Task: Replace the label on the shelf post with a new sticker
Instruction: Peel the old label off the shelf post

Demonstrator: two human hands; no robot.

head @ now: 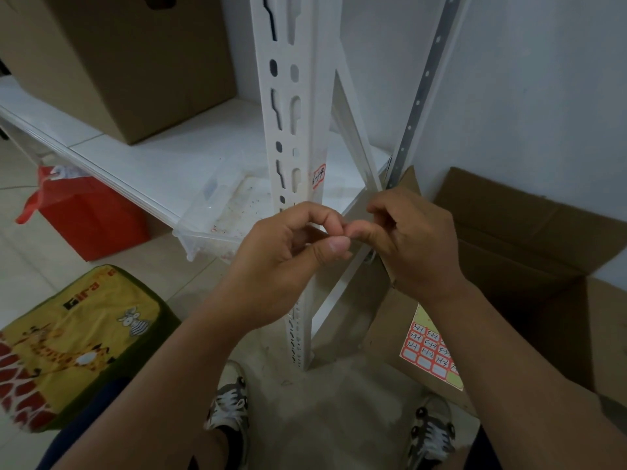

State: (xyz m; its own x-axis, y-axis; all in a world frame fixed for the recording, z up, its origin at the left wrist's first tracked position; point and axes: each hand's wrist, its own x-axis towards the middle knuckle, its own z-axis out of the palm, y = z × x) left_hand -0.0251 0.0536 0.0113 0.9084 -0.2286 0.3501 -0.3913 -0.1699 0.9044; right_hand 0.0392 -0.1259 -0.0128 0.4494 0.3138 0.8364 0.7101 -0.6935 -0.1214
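The white slotted shelf post (298,137) rises through the middle of the view, and a small red-bordered label (318,176) with handwritten marks sits on its right-hand face, just above the hands. Both hands meet in front of the post, below that label and not touching it. The left hand (285,266) has its fingers curled inward, thumb tip pressed toward the index fingertip. The right hand (410,242) is curled the same way, its thumb meeting the left fingertips at the post's edge. The 2 hands pinch together at 1 spot, but whatever lies between the fingertips is too small to make out, so I cannot tell whether they hold a sticker.

The sticker sheet (432,351), rows of red-framed labels, some written on, lies low on the right under the right forearm, resting against an open cardboard box (519,239). A clear plastic tray (217,215) sits on the white shelf (163,154) just left of the post, near the left hand. A closed cardboard carton (129,62) stands further back on that shelf. On the floor at left are a red bag (88,218) and a yellow giraffe-print cushion (71,337). 2 sneakers (230,401) show at the bottom.
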